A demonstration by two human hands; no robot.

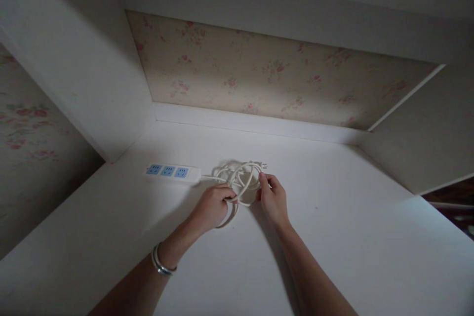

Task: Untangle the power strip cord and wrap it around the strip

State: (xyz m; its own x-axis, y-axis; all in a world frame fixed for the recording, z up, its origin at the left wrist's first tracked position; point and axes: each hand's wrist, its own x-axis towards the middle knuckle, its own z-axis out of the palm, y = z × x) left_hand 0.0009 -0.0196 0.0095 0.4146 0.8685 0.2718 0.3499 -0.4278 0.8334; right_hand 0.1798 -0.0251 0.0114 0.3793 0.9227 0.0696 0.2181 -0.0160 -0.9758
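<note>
Near the middle of the bench (333, 256), head view: one looped white cord (247, 183) lies between the hands, well short of the back edge. Left hand (215, 205): thumb and finger clamped on the cord. Right hand (273, 200): fingertips at the loops' right side; whether that grip is closed, cannot tell. Power strip (174, 173) lies toward the rear left corner, joined to the cord. Plug (264, 165) sits just beyond the right hand, prongs facing the right edge. Judgement: good handling calls for even loops, no twists, and slack where cord meets strip.
</note>
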